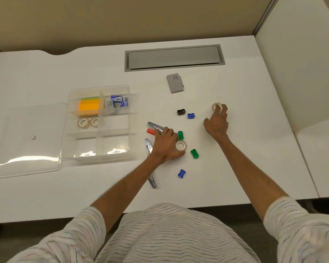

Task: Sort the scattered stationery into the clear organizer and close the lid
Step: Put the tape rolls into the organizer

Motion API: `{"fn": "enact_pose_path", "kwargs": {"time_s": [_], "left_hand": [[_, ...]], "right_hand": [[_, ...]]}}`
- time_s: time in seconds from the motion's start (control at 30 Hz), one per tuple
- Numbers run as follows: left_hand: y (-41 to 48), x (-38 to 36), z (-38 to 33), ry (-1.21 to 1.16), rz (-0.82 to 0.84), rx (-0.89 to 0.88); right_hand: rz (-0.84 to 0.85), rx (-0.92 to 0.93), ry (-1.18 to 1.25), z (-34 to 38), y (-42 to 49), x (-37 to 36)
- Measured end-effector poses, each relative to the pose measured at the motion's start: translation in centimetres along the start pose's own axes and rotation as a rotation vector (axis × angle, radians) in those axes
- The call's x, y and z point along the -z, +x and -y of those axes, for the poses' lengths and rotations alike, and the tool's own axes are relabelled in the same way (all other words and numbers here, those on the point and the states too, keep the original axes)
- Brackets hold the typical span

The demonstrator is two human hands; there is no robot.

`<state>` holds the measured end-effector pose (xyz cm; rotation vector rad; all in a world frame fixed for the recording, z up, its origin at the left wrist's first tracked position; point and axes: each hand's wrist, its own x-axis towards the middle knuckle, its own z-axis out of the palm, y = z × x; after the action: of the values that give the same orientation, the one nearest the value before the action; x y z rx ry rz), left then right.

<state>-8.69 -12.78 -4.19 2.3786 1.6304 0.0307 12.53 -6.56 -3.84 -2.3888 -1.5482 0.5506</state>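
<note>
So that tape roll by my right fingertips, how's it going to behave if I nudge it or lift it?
The tape roll is a small hollow ring, so it is probably light. It seems to lie flat, so a nudge should slide it on the smooth white desk; tipped on edge, it may roll. The right hand could likely pinch it through the hole.

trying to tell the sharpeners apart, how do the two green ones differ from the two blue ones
Colour: the green sharpeners are translucent green, the blue sharpeners translucent blue.

Size: the green ones look somewhat larger than the blue ones.

Position: the green pair lies beside the left hand and its tape roll; the blue pair lies far apart, one by the black sharpener, one nearest the desk's front edge.

Shared: all four are waisted plastic sharpeners lying loose on the white desk, not yet in the clear organizer.
</note>
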Motion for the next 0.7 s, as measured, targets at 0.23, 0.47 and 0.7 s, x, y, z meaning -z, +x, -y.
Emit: {"fn": "enact_pose_path", "kwargs": {"time_s": [0.23,0.47,0.7], "left_hand": [[0.6,0.4,0.4,-0.053,-0.050,0.048],[1.7,2.4,2.0,-0.108,-0.125,0.096],[1.6,4.0,4.2,-0.131,-0.183,0.102]], "right_hand": [[0.015,0.009,-0.067,-0.2,1.0,0.6],[-0.019,0.020,0.039,0.1,-0.7,0.2],[0.063,-0.004,-0.026,0.8,-1.0,0.2]]}}
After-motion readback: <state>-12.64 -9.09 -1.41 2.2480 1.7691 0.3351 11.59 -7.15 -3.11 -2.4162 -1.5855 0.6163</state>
